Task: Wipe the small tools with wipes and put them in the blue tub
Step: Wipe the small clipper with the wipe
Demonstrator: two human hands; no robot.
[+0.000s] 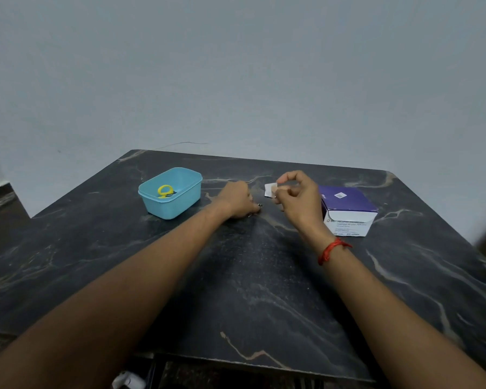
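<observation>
A light blue tub [152,192] stands on the dark marble table at the left, with a yellow ring-handled tool [164,190] inside it. My left hand [237,200] rests low on the table to the right of the tub, fingers closed around a small dark metal tool [259,206], of which only a tip shows. My right hand [298,196] hovers just right of it, pinching a small white wipe [270,190] between thumb and forefinger. The wipe and the tool are apart.
A purple and white box of alcohol swabs [348,211] sits at the right, next to my right hand, its flap open. The dark marble table [250,290] ends at a grey wall behind. A lower ledge [0,203] lies at the far left.
</observation>
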